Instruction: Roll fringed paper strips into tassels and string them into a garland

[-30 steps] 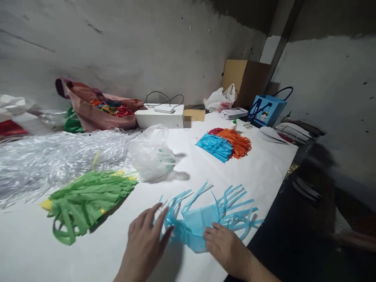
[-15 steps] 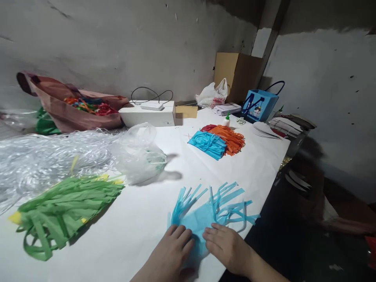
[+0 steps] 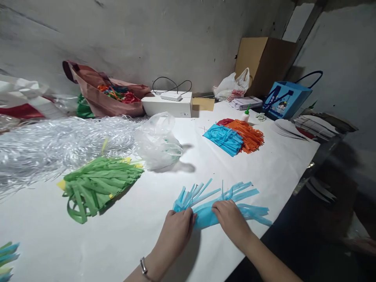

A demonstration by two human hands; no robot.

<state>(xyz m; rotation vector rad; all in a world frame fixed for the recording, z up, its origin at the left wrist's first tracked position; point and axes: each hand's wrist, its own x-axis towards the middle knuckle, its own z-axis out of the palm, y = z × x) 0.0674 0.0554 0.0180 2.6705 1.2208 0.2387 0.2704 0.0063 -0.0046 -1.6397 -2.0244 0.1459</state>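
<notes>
A light blue fringed tissue paper (image 3: 207,216) lies across the white-covered table (image 3: 123,243), its cut strips fanned out at the far side and to the right. My left hand (image 3: 178,227) pinches its left part near the edge closest to me. Along its right part, my right hand (image 3: 230,219) is closed on the paper with the fingers curled over it. The paper's near edge looks folded between the hands. Further back rest a bright blue fringed bundle (image 3: 223,139) and an orange one (image 3: 248,135), partly overlapping.
A green fringed bundle (image 3: 100,184) lies at left beside clear plastic strands (image 3: 58,141) and a plastic bag (image 3: 158,145). A glue bottle (image 3: 246,114), white box (image 3: 167,105) and blue bag (image 3: 286,100) stand further back. The table's right edge drops to dark floor.
Both hands have gone from lying over the blue paper to gripping it, and its near part is now folded up. The view has swung left.
</notes>
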